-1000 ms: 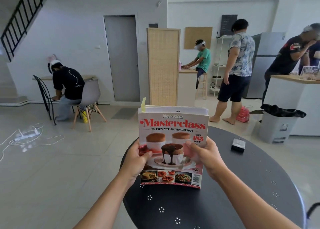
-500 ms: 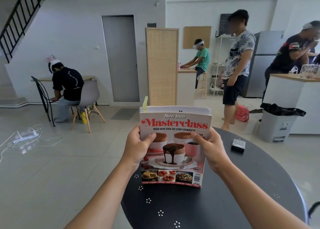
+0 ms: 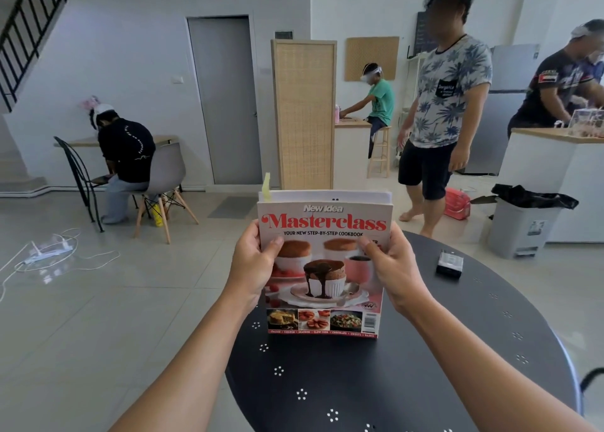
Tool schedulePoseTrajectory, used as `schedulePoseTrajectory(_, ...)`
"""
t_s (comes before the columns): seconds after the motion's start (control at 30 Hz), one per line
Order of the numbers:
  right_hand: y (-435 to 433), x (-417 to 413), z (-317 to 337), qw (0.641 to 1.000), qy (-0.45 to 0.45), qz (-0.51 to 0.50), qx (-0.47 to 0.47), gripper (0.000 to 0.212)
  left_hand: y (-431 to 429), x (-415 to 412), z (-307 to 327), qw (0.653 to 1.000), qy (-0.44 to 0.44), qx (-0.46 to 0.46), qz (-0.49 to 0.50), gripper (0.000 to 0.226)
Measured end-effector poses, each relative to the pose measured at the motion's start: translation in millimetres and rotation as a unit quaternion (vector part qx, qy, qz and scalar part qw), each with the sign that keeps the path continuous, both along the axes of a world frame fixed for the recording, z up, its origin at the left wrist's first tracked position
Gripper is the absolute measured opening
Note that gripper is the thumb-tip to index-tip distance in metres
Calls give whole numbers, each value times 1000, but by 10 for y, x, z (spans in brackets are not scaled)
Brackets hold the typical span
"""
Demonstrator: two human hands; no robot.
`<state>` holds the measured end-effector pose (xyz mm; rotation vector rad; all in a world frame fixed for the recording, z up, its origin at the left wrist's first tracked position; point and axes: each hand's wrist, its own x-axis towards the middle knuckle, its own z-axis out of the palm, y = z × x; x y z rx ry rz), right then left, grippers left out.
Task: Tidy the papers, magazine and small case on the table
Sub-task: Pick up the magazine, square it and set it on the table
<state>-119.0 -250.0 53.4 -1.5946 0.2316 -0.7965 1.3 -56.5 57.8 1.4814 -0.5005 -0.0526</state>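
Both hands, left (image 3: 253,268) and right (image 3: 394,268), clamp the glossy red-titled cookbook magazine (image 3: 323,287) upright, fingers curled; the white papers (image 3: 330,197) behind could slide out unevenly.

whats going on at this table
A person holds a cookbook magazine upright with both hands, left hand and right hand gripping its sides, its bottom edge at the round black table. White papers are stacked behind it. A small case lies on the table to the right, untouched.
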Motion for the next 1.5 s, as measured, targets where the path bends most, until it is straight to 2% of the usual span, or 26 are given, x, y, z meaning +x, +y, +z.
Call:
schedulePoseTrajectory(0.17,40,-127,-446,994,99,16,-41,23,71,-50,-497,988,-2,154,-12,30)
schedulePoseTrajectory(0.4,-65,49,-272,979,190,-14,-78,17,-33,91,-445,981,26,190,14,24)
schedulePoseTrajectory(0.57,-265,304,-220,954,291,-15,-78,25,-233,265,-393,969,82,230,31,11)
schedulePoseTrajectory(0.7,-351,477,-268,930,360,-9,-67,21,-381,389,-474,953,120,276,33,10)
schedulePoseTrajectory(0.87,-494,690,-480,918,392,-1,-59,25,-559,615,-649,939,143,311,38,11)
schedulePoseTrajectory(1.0,-601,860,-577,912,406,-2,-58,17,-670,790,-741,934,154,320,40,12)
schedulePoseTrajectory(1.07,-635,932,-590,908,414,-2,-64,10,-721,865,-770,932,149,327,46,10)
schedulePoseTrajectory(1.23,-717,1090,-667,900,428,9,-81,11,-833,997,-822,915,105,383,73,7)
schedulePoseTrajectory(1.37,-758,1174,-753,895,436,19,-94,12,-912,1081,-896,890,32,452,54,24)
schedulePoseTrajectory(1.5,-797,1234,-790,887,444,6,-128,22,-978,1141,-922,836,-15,547,36,47)
